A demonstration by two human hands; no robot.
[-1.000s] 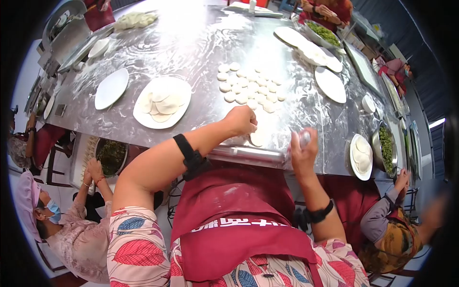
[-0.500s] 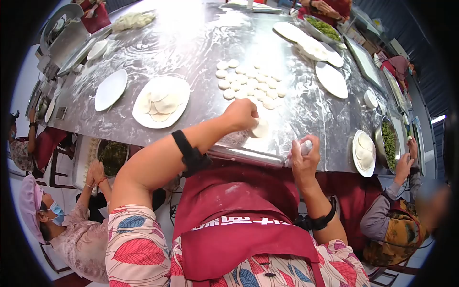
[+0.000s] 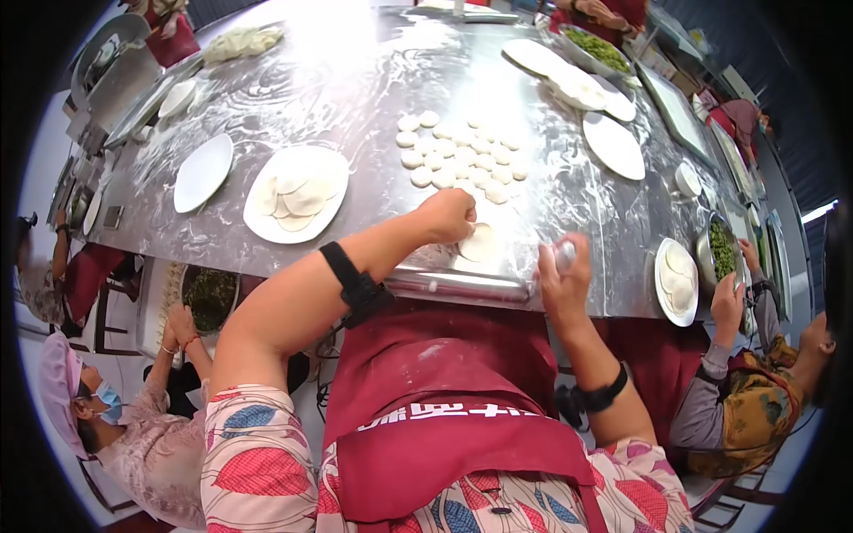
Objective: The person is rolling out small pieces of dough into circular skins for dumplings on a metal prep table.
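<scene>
My left hand [image 3: 451,216] is bent over the table with its fingers pinched on the near-left rim of a flat round dough wrapper [image 3: 478,242]. The wrapper lies on the floured metal. Off to the right, my right hand [image 3: 566,282] is wrapped round a pale rolling pin [image 3: 564,256], seen nearly end-on and apart from the wrapper. Beyond my left hand, several small flattened dough pieces [image 3: 462,155] sit in a cluster. A white plate [image 3: 255,228] to the left carries stacked wrappers [image 3: 300,191].
A metal ledge [image 3: 458,286] runs along the table edge before me. An oval plate [image 3: 204,173] lies further left. On the right stand a plate with wrappers [image 3: 680,282] and a bowl of green filling [image 3: 721,251], near a co-worker's hand [image 3: 727,302]. Another person [image 3: 133,417] sits at left.
My right hand and the rolling pin have lifted slightly. My left hand stays at the wrapper, which has shifted a little nearer. The co-worker on the right has moved a hand and head.
</scene>
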